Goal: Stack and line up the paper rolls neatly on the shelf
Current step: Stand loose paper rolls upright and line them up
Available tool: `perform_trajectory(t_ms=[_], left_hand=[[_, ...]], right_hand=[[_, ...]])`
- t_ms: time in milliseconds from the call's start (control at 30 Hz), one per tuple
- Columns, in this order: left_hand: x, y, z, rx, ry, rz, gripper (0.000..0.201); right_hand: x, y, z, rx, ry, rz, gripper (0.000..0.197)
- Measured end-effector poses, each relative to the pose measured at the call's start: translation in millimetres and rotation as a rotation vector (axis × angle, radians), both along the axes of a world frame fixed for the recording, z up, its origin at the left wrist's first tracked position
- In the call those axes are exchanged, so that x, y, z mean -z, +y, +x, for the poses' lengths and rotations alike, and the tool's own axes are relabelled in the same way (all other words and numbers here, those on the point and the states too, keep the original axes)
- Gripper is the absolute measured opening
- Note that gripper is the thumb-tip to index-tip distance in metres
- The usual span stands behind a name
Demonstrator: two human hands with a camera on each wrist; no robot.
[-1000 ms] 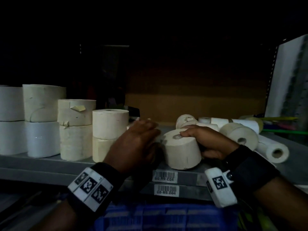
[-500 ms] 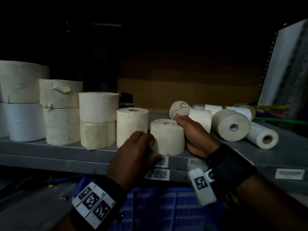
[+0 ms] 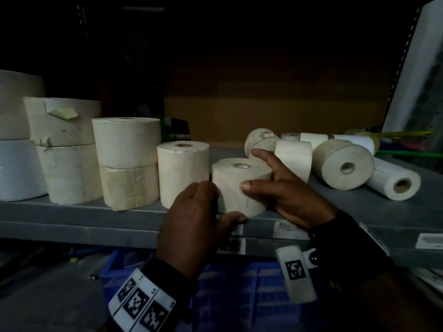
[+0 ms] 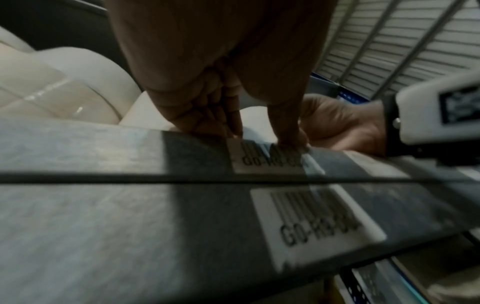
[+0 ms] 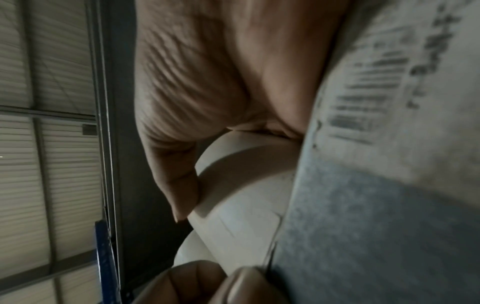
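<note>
Two hands (image 3: 282,195) hiding roll (image 3: 239,185) sides

Short roll (image 3: 241,185) now stands upright at the shelf (image 3: 72,219) front edge, just right of the single upright roll (image 3: 183,173); a second ago it tilted. Right hand (image 3: 285,190) shifts from its top to its side. Left hand (image 3: 194,224) drops back to the shelf lip.

Grey metal shelf (image 3: 72,213), barcode labels (image 3: 231,245) on front lip. Upright paper rolls (image 3: 182,173) stand in a row at left, some stacked two high. Loose rolls (image 3: 342,167) lie on their sides at right.
</note>
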State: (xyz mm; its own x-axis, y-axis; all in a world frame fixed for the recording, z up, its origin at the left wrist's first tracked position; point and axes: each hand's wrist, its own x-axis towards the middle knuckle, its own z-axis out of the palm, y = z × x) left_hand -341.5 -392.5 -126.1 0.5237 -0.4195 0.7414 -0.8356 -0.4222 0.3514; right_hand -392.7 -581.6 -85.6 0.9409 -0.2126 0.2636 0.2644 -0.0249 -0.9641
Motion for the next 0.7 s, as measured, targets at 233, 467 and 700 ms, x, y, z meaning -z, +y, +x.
perform_trajectory(t_ms=[233,467,700], left_hand=[[-6.5,0.4,0.7,-0.006,0.049,0.041,0.046],[-10.6,2.9,2.5,-0.009,0.06,0.072,0.047],[-19.7,4.7,-2.8,-0.049,0.04,0.121,0.049]], right_hand=[[2.5,0.8,1.4,0.041,-0.016,-0.041,0.085],[4.5,2.2,2.6,0.084,-0.015,-0.117,0.084],[5.8,1.4,4.0,0.131,-0.01,-0.172,0.086]])
